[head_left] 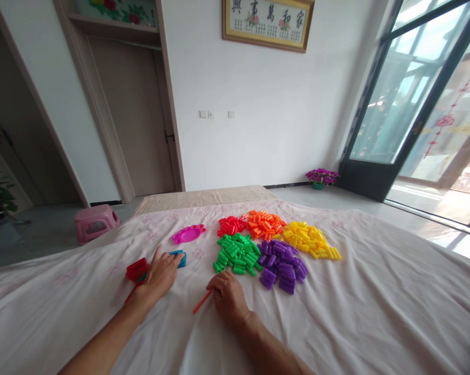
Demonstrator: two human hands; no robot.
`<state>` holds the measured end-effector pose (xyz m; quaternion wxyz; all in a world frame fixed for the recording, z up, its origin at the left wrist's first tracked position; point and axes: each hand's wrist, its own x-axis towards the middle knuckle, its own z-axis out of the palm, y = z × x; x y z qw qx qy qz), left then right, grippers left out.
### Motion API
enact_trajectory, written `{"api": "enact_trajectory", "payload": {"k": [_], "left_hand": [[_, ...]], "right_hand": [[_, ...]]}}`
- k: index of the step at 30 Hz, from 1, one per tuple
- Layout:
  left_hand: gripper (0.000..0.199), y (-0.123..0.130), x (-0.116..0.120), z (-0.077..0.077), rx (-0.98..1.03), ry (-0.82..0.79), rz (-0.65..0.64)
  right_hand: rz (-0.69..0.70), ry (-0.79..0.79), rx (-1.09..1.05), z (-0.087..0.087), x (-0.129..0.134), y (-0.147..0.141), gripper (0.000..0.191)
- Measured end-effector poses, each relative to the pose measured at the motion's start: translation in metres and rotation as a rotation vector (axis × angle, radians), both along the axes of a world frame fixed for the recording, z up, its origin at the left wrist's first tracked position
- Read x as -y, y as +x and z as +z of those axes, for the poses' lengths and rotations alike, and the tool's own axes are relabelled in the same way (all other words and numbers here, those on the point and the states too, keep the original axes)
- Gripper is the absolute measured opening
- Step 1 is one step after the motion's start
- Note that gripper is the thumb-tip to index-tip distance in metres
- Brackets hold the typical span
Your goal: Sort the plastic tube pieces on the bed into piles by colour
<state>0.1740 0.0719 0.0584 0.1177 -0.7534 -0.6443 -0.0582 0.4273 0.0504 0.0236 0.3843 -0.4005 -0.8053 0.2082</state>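
Observation:
My left hand lies low over the sheet with its fingers stretched and apart, the tips touching or just beside a flat blue plastic piece. Beside that hand is a red plastic block; a thin red piece and something green are partly hidden beneath the wrist. My right hand is closed, pinching a thin orange-red stick that slants down to the left. Just beyond it sits a pile of green plastic tubes, with purple tubes to its right.
Red tubes, orange tubes and yellow tubes form piles farther back. A pink plastic frame lies at left on the wrinkled patterned sheet. Beyond the sheet, a pink stool and purple flowers stand on the floor.

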Motion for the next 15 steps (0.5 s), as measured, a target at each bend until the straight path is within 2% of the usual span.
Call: {"api": "enact_trajectory", "payload": {"k": [3, 5, 7, 9, 11, 13, 15], "left_hand": [[0.044, -0.018, 0.026, 0.000, 0.155, 0.149, 0.037], [0.043, -0.035, 0.044, -0.004, 0.267, 0.262, 0.160], [0.051, -0.057, 0.060, -0.013, 0.367, 0.327, 0.354], [0.060, -0.078, 0.073, -0.026, 0.470, 0.310, 0.532], [0.066, -0.094, 0.082, -0.039, 0.559, 0.255, 0.641], [0.067, -0.104, 0.087, -0.049, 0.604, 0.203, 0.672], [0.063, -0.107, 0.088, -0.056, 0.602, 0.195, 0.639]], "right_hand": [[-0.002, 0.008, 0.000, 0.000, 0.003, 0.000, 0.036], [0.006, 0.021, 0.010, 0.002, 0.005, -0.001, 0.036], [0.028, 0.036, 0.055, 0.007, 0.004, -0.005, 0.037], [0.060, 0.047, 0.148, 0.016, -0.004, -0.014, 0.039], [0.076, 0.057, 0.262, 0.027, -0.020, -0.028, 0.041], [0.075, 0.072, 0.363, 0.035, -0.043, -0.047, 0.044], [0.064, 0.091, 0.458, 0.038, -0.070, -0.067, 0.047]]}}
